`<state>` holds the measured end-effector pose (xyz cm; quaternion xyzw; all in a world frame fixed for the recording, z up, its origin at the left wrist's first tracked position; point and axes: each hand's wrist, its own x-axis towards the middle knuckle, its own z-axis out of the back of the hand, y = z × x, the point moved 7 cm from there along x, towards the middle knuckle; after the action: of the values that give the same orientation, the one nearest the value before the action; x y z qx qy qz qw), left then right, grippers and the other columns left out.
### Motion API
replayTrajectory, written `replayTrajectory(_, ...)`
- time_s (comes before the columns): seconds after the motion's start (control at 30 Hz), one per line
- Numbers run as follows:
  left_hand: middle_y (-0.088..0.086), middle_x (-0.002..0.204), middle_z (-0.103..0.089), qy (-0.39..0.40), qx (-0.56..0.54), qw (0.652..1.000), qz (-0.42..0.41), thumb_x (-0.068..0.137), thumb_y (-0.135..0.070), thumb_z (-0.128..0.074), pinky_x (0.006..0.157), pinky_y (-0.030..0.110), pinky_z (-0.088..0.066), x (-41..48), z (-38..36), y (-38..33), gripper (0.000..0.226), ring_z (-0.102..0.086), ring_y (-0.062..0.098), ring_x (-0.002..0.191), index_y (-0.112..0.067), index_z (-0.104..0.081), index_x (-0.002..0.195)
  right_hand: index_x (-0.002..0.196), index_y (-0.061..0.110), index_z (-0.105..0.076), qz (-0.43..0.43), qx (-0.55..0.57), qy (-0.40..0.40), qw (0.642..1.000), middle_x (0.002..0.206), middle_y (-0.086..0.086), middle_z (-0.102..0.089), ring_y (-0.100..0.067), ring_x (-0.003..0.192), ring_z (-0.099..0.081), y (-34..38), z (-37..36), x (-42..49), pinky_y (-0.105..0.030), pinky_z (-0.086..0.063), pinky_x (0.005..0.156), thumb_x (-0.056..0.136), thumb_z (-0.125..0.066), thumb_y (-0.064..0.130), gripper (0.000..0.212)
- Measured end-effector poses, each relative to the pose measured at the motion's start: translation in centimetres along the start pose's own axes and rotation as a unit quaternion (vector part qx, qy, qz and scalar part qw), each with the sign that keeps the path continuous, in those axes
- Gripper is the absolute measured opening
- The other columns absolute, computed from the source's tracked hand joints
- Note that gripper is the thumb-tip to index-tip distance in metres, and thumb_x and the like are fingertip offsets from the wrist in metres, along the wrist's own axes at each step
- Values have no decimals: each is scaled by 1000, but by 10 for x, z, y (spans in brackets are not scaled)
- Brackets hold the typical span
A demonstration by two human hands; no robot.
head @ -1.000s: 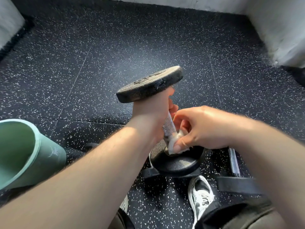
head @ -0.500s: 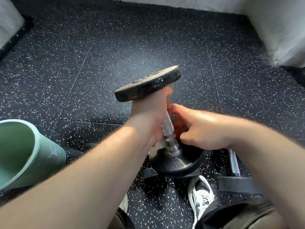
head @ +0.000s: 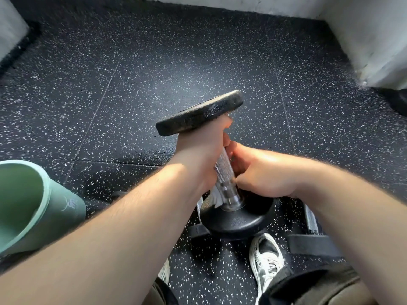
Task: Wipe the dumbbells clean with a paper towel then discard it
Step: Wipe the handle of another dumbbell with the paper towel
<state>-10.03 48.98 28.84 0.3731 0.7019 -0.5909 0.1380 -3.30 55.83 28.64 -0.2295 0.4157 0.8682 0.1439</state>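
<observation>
Speckled black floor [head: 176,62] spreads out ahead, with a green bin [head: 46,186] at my left and a second dumbbell [head: 310,219] lying by my shoe [head: 267,258]. My left hand [head: 198,150] is wrapped tight round the top of the dumbbell [head: 222,168] handle, just under its upper head, holding it upright and slightly tilted. My right hand [head: 262,175] is curled round the lower handle with the towel [head: 217,195], of which only a white scrap shows, just above the lower head.
</observation>
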Motion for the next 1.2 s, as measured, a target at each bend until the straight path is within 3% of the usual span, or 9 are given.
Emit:
replayTrajectory(0.1, -2, 43, -44, -10, 0, 1000, -4, 87, -18, -71, 77, 43, -53, 1, 1, -1, 36, -48, 17, 47, -16, -51, 58, 148, 16, -37, 9, -5, -27, 1000, 118, -17, -65, -17, 91, -54, 6, 4, -2, -11, -46, 65, 93, -57, -1, 61)
replayTrajectory(0.23, -5, 40, -45, -40, 22, 998, -32, 86, -21, -73, 68, 32, -48, 4, 9, -6, 37, -48, 19, 52, -16, -52, 56, 130, 44, -44, 15, -79, -54, 995, 87, 18, -75, -3, 75, -66, 10, 15, -6, -31, -56, 75, 82, -63, 15, 59)
replayTrajectory(0.37, -6, 37, -46, -57, 38, 996, -54, 87, -21, -73, 68, 30, -46, 7, 14, -9, 28, -52, 16, 45, -16, -57, 64, 142, 48, -35, 8, -77, -51, 996, 91, 29, -73, 5, 85, -68, 11, 23, -12, -33, -55, 89, 87, -73, 26, 70)
replayTrajectory(0.43, -6, 37, -46, -62, 40, 995, -63, 87, -20, -73, 69, 32, -45, 8, 15, -10, 29, -51, 15, 43, -16, -56, 64, 143, 51, -31, 11, -83, -26, 996, 96, 32, -72, 6, 89, -68, 12, 23, -14, -32, -55, 90, 89, -66, 18, 72)
replayTrajectory(0.6, -6, 38, -47, -70, 34, 995, -66, 84, -22, -74, 72, 34, -45, 9, 17, -10, 28, -53, 19, 54, -14, -57, 64, 141, 54, -31, 26, -69, -22, 997, 93, 24, -72, 1, 83, -69, 13, 19, -13, -33, -58, 82, 85, -66, 12, 79)
replayTrajectory(0.8, -8, 38, -49, -74, 49, 993, -83, 84, -23, -75, 73, 36, -47, 9, 17, -10, 29, -53, 20, 60, -16, -58, 61, 141, 50, -34, 36, -82, -45, 995, 79, 24, -69, 7, 68, -63, 14, 10, -8, -15, -46, 63, 76, -85, 26, 86)
replayTrajectory(0.93, -6, 38, -50, -79, 53, 993, -76, 85, -25, -73, 71, 36, -46, 8, 19, -11, 31, -52, 20, 55, -16, -57, 59, 131, 47, -44, 32, -47, -97, 994, 82, 21, -73, 4, 71, -66, 16, 14, -10, -26, -56, 73, 73, -85, 27, 74)
replayTrajectory(1.07, -3, 46, -50, -64, 51, 995, -65, 89, -25, -67, 47, 22, -44, 3, 17, -14, 28, -51, 14, 50, -18, -56, 65, 138, 43, -46, 41, 3, -182, 982, 87, 23, -73, 8, 80, -66, 19, 24, -12, -19, -52, 80, 72, -86, 29, 79)
replayTrajectory(1.2, 1, 51, -45, -32, 24, 998, -52, 91, -18, -66, 37, 16, -40, -1, 12, -10, 27, -46, 13, 40, -14, -55, 67, 118, 40, -54, 34, 34, -239, 970, 90, 13, -68, -4, 80, -67, 21, 31, -16, -26, -53, 82, 66, -89, 35, 63)
